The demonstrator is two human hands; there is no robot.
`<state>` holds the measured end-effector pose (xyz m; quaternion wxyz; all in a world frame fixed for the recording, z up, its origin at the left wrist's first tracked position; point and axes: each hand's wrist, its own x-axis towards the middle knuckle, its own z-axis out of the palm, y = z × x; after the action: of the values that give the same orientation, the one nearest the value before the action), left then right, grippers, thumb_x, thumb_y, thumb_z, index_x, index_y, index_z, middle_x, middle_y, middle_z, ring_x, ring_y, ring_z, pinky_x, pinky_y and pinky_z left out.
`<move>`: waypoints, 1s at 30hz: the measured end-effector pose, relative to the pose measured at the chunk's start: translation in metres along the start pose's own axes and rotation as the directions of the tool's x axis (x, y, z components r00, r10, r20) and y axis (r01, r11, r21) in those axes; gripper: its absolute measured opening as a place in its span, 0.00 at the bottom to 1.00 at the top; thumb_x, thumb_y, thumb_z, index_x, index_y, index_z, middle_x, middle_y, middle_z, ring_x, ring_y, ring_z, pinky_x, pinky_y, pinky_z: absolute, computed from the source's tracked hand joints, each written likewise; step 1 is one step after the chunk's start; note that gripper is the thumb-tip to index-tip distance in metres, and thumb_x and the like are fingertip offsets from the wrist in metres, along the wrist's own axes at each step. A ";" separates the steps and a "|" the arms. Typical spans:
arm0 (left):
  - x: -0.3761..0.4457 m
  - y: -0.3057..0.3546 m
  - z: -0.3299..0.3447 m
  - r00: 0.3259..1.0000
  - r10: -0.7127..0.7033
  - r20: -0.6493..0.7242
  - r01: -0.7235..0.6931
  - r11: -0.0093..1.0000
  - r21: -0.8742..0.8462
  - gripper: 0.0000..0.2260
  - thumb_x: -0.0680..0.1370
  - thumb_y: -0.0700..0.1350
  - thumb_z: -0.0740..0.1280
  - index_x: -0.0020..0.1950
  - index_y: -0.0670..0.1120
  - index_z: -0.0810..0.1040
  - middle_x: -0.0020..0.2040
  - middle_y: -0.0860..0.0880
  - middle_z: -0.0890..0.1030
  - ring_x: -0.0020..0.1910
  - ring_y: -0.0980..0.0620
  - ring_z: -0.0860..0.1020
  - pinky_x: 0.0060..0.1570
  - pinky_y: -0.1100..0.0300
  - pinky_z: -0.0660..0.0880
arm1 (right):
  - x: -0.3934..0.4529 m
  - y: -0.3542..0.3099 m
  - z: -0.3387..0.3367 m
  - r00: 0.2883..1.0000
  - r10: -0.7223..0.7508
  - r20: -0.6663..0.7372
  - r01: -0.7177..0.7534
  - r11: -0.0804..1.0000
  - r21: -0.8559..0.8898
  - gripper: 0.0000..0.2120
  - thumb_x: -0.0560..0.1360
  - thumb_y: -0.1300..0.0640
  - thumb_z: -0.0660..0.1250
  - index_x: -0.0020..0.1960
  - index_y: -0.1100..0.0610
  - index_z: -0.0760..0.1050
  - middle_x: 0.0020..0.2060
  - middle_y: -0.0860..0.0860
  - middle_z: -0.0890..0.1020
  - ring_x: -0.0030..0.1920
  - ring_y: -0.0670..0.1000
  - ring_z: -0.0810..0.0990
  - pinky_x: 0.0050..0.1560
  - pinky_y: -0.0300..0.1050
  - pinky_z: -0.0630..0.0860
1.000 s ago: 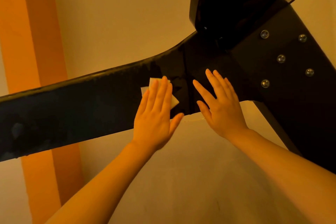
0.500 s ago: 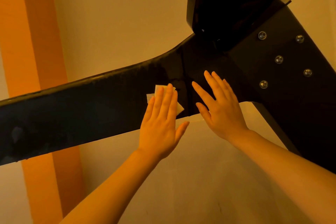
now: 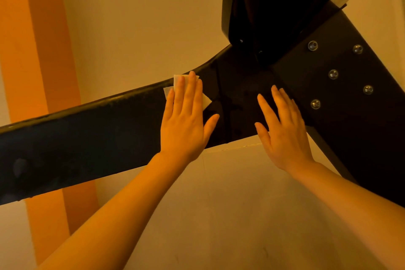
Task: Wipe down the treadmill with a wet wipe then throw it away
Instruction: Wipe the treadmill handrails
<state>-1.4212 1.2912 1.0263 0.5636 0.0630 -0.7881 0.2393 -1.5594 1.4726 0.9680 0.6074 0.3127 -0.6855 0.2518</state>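
Wall and floor: a pale wall [image 3: 140,17] fills the upper left, with a broad orange stripe [image 3: 37,72] running down its left side; a pale floor [image 3: 230,204] shows below the arms.
Treadmill: a black frame [image 3: 285,98] crosses the view, seen from close above in dim orange light.
Long arm of frame: a wide black bar [image 3: 87,138] runs from the left edge up and to the right, meeting the rest of the frame near the middle.
Upper part: a glossy black housing [image 3: 263,2] rises from the joint toward the top right.
Bracket: a flat black plate [image 3: 341,120] slants down on the right, with five round silver bolts [image 3: 333,74] set in it.
Left hand: the left hand [image 3: 184,125] lies flat on the bar just left of the joint, fingers straight and close together, thumb spread to the right, pressing the wipe down on the metal.
Right hand: the right hand [image 3: 285,136] rests flat on the frame at the joint, fingers straight and slightly spread, with nothing in it.
Wet wipe: a small white folded wipe [image 3: 206,101] sits on the bar's upper edge, mostly covered by the left fingers; its corners show above the fingertips and on either side of them.
Spacing: the two hands are near each other but apart.
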 end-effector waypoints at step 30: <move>-0.026 0.033 0.014 0.983 0.176 0.053 -0.172 0.982 -0.082 0.35 0.81 0.65 0.45 0.80 0.43 0.49 0.80 0.44 0.48 0.79 0.44 0.44 0.77 0.48 0.46 | -0.002 0.002 0.006 0.998 -0.011 -0.065 0.012 1.000 0.015 0.26 0.82 0.46 0.52 0.77 0.55 0.59 0.77 0.59 0.59 0.77 0.58 0.54 0.74 0.54 0.55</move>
<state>-1.4364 1.3093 0.9888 0.5188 -0.0208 -0.8157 0.2552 -1.5649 1.4699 0.9658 0.6284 0.3129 -0.6616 0.2637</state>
